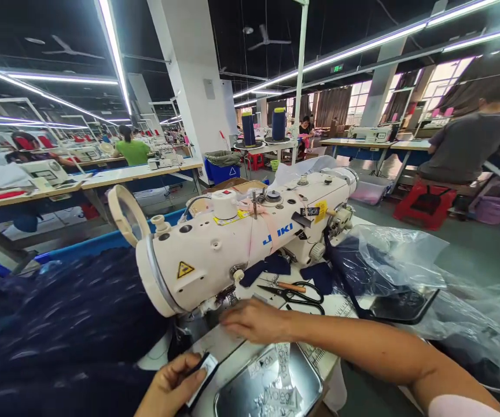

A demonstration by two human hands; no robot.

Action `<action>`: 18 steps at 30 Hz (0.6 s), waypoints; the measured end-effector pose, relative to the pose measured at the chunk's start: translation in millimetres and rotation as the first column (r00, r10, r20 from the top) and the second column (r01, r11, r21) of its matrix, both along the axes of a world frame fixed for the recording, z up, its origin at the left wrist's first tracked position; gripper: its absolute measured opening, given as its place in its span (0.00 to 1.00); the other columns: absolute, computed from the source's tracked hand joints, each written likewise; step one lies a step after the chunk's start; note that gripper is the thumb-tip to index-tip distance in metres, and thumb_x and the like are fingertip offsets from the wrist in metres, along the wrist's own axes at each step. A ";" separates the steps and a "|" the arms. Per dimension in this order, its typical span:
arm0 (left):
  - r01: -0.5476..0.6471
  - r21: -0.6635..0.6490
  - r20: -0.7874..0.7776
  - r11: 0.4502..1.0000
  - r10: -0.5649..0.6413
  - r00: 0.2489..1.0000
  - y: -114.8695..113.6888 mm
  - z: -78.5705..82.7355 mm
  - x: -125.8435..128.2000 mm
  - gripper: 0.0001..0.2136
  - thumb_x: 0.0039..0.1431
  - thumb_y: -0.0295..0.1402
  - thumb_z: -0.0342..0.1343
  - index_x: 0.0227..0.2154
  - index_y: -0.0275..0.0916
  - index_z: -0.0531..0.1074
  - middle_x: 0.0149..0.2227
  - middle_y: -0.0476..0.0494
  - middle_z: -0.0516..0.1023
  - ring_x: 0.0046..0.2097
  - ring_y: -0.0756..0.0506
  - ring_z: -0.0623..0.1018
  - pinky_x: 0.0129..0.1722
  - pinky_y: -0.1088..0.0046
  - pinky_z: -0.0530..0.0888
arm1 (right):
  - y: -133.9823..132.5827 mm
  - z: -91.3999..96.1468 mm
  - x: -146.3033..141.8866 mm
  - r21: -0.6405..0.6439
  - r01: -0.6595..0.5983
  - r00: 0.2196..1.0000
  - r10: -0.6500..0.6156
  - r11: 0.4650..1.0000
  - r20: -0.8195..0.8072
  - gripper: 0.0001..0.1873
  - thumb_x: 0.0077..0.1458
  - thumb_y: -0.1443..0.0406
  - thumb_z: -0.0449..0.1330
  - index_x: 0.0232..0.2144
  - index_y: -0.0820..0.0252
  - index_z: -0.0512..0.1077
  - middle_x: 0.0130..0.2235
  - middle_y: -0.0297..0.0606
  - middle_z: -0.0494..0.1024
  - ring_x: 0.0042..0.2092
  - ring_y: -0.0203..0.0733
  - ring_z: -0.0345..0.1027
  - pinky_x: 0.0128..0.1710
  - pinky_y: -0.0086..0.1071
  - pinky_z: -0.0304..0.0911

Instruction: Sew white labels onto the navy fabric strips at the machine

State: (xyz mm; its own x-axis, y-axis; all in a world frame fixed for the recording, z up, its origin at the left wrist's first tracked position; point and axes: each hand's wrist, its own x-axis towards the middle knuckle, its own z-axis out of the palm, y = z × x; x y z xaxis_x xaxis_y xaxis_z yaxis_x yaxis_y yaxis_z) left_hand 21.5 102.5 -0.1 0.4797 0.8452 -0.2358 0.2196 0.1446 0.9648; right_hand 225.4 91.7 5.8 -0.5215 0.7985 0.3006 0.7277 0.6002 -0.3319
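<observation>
My left hand (174, 385), at the bottom, pinches a small dark navy fabric piece with a white label (203, 376) on it. My right hand (252, 321) reaches in from the right to the needle area of a white sewing machine (206, 260). Its fingers are bent together beside the presser foot; whatever they hold is hidden. Below that hand lies a shiny metal tray (228, 399) with several printed labels (276, 397). Black-handled scissors (293, 294) rest on the machine bed behind my right wrist, near small navy fabric pieces (276, 264).
A large heap of navy fabric (67, 330) fills the left side. Clear plastic bags (397, 255) and a black tray (406, 305) lie to the right. Navy thread cones (278, 125) stand behind the machine. A person in a grey shirt (471, 139) sits at the right.
</observation>
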 end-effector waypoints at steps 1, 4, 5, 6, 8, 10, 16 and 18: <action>0.021 0.087 -0.051 0.996 -0.017 0.999 -0.8 4.0 1.4 0.12 0.36 0.41 0.61 0.17 0.36 0.71 0.18 0.51 0.67 0.22 0.52 0.65 0.23 0.77 0.64 | 1.6 -2.2 13.9 0.021 0.133 0.989 -0.134 0.991 0.066 0.12 0.57 0.68 0.47 0.38 0.61 0.69 0.40 0.37 0.74 0.43 0.34 0.66 0.42 0.24 0.58; 0.206 0.456 -0.263 0.866 -0.090 0.961 -2.6 13.2 11.4 0.07 0.45 0.34 0.55 0.18 0.37 0.71 0.19 0.51 0.68 0.23 0.51 0.68 0.24 0.78 0.65 | 19.5 -5.2 45.6 0.079 0.378 0.909 -0.386 0.922 0.155 0.10 0.54 0.69 0.50 0.36 0.63 0.70 0.39 0.43 0.74 0.42 0.40 0.66 0.40 0.30 0.58; 0.260 0.603 -0.325 0.754 -0.065 0.943 -2.1 14.2 15.9 0.07 0.47 0.32 0.52 0.18 0.37 0.71 0.20 0.50 0.69 0.24 0.50 0.69 0.25 0.78 0.65 | 27.0 -5.4 52.1 0.093 0.397 0.898 -0.408 0.913 0.168 0.10 0.53 0.70 0.51 0.36 0.64 0.70 0.39 0.45 0.74 0.41 0.42 0.66 0.39 0.31 0.58; 0.301 0.734 -0.372 0.609 -0.011 0.928 -0.6 13.7 20.4 0.08 0.49 0.30 0.50 0.20 0.37 0.71 0.21 0.49 0.70 0.25 0.50 0.70 0.26 0.77 0.66 | 33.8 -5.8 56.7 0.102 0.399 0.893 -0.411 0.911 0.181 0.10 0.52 0.71 0.51 0.36 0.65 0.70 0.38 0.46 0.74 0.41 0.44 0.66 0.37 0.32 0.58; 0.384 0.888 -0.425 0.253 0.129 0.896 4.8 8.5 27.8 0.10 0.52 0.26 0.45 0.25 0.37 0.71 0.24 0.46 0.71 0.26 0.49 0.70 0.26 0.76 0.67 | 43.6 -7.1 62.1 0.119 0.390 0.888 -0.407 0.913 0.212 0.10 0.49 0.73 0.52 0.33 0.65 0.71 0.36 0.47 0.75 0.39 0.45 0.67 0.35 0.33 0.58; 0.498 0.865 -0.470 -0.058 0.255 0.845 11.8 -0.3 31.1 0.12 0.54 0.23 0.42 0.23 0.35 0.70 0.24 0.44 0.71 0.24 0.48 0.69 0.25 0.73 0.66 | 46.8 -8.9 65.3 0.138 0.374 0.885 -0.398 0.917 0.241 0.10 0.47 0.75 0.52 0.31 0.65 0.71 0.34 0.46 0.75 0.37 0.46 0.67 0.34 0.33 0.58; 0.740 0.619 -0.652 -0.262 0.353 0.671 17.4 -17.2 18.9 0.08 0.52 0.20 0.46 0.24 0.33 0.68 0.23 0.45 0.71 0.23 0.48 0.68 0.26 0.70 0.63 | 25.4 -12.9 60.5 0.231 0.360 0.885 -0.409 0.904 0.221 0.15 0.49 0.78 0.46 0.36 0.69 0.68 0.36 0.50 0.72 0.39 0.46 0.64 0.37 0.35 0.56; 0.770 0.577 -0.684 -0.271 0.354 0.638 13.8 -17.5 14.0 0.05 0.52 0.22 0.48 0.24 0.32 0.68 0.23 0.45 0.72 0.24 0.47 0.69 0.26 0.70 0.62 | 16.0 -15.5 47.1 0.234 0.288 0.914 -0.340 0.929 0.224 0.14 0.50 0.77 0.46 0.35 0.68 0.69 0.35 0.47 0.72 0.38 0.44 0.64 0.38 0.33 0.55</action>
